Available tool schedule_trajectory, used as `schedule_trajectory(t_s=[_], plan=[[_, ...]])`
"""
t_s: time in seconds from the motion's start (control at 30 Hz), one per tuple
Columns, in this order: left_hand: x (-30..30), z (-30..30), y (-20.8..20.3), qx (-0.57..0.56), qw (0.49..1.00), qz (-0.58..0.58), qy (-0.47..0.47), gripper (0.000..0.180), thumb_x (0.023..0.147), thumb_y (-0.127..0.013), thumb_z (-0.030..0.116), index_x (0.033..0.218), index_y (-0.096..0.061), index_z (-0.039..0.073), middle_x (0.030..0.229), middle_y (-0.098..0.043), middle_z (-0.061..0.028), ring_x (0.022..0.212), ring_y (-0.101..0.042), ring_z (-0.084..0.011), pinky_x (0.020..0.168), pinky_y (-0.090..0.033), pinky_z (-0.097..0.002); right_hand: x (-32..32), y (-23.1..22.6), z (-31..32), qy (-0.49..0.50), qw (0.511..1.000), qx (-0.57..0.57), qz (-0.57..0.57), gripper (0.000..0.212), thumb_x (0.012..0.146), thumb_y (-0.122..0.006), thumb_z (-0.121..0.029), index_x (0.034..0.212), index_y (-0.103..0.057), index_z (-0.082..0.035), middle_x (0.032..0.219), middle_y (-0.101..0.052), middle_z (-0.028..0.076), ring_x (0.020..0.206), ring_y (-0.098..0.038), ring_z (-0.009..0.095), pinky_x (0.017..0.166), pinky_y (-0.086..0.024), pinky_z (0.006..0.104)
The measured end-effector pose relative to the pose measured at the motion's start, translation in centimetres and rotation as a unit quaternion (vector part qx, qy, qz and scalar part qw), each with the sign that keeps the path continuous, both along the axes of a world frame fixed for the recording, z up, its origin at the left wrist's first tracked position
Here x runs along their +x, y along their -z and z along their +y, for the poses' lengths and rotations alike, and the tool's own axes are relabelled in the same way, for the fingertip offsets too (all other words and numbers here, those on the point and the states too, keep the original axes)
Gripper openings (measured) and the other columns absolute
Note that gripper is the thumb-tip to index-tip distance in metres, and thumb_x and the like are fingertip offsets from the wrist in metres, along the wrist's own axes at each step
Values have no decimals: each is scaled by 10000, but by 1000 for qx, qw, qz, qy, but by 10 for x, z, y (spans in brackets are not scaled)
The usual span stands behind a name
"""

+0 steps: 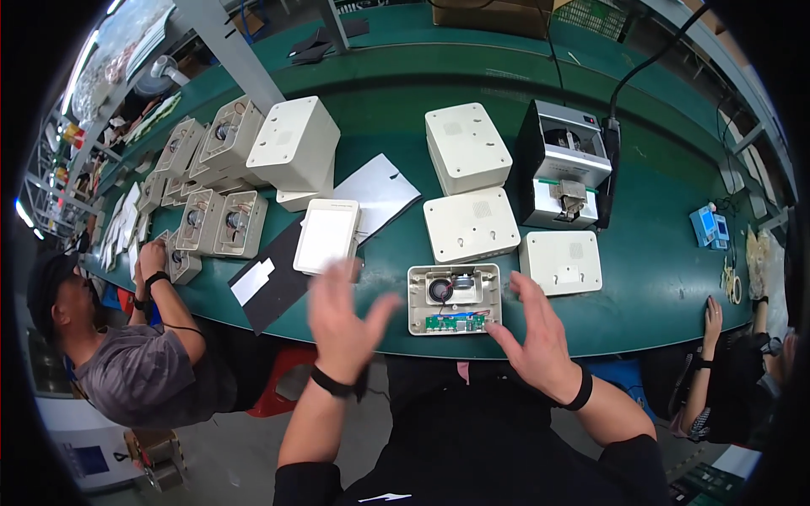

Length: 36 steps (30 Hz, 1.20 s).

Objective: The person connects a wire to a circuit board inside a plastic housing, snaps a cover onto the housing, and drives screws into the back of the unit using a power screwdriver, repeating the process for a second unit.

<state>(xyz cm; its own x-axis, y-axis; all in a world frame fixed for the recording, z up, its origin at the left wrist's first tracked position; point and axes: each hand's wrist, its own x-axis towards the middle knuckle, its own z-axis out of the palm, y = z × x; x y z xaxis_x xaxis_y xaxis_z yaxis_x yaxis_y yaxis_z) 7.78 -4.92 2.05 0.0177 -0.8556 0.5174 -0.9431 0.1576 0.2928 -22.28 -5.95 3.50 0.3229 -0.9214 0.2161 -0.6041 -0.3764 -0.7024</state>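
Directly in front of me lies an opened cream plastic housing (pixel 413 302), its inside facing up. It holds a round black speaker (pixel 440 291), a green circuit board (pixel 454 323) and blue and red wires. My right hand (pixel 542 344) is at the housing's right edge, thumb and fingers apart around nothing; its thumb is close to or touching the corner. To the left, my left hand (pixel 344 327), smeared by motion, has its thumb spread from the fingers and nothing visible in it. Just beyond it sits a cream cover with a white face (pixel 327 236), its near edge partly hidden by my fingers.
Closed cream housings (pixel 471 221) stand beyond and right of the opened one. A black-and-silver machine (pixel 567 156) is behind them. Open housings with speakers (pixel 240 223) are stacked left, near a co-worker (pixel 139 363). Another person's hand (pixel 714 319) rests far right.
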Motion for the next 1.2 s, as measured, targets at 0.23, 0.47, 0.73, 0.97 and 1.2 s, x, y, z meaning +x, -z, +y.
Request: schedule_trajectory(t_s=[0.23,0.47,0.73,0.97,1.2], plan=[[63,-38,23,120,975,77,-171,1021,732,-934,389,1500,-433,-58,1448,-513,-300,1354,-498,-472,1133,-426,-511,15,-22,-3,-49,994,-93,-16,723,848,-847,-128,1442,-479,57,1318,-623,245,1160,-661,395,981,-547,439],[65,-6,2,26,973,216,-71,988,712,-924,262,1510,-411,-15,1486,-474,-249,1342,-511,-445,1105,-461,-520,17,-32,-10,-72,989,29,-126,506,953,-769,-139,1372,-560,53,1273,-662,192,1142,-673,294,961,-555,395],[30,69,-11,-154,956,-81,237,912,751,-873,176,1540,-420,249,1508,-414,-200,1172,-618,-325,946,-563,-454,25,-19,-28,-156,749,507,-397,355,1092,-613,-281,1238,-728,21,1125,-765,96,1019,-699,151,815,-571,295],[-9,69,-25,-108,896,-103,418,846,817,-865,233,1518,-432,424,1453,-441,-113,840,-669,-239,629,-589,-304,12,-33,-25,-191,753,571,-265,262,1073,-638,-143,1237,-719,45,1151,-748,115,922,-713,143,870,-570,271],[-45,76,14,-119,887,86,438,1026,763,-928,121,1576,-388,439,1524,-403,-142,957,-661,-268,657,-608,-335,9,-58,11,-72,724,541,-422,209,1075,-621,-110,1207,-681,41,939,-720,90,716,-663,124,679,-544,261]])
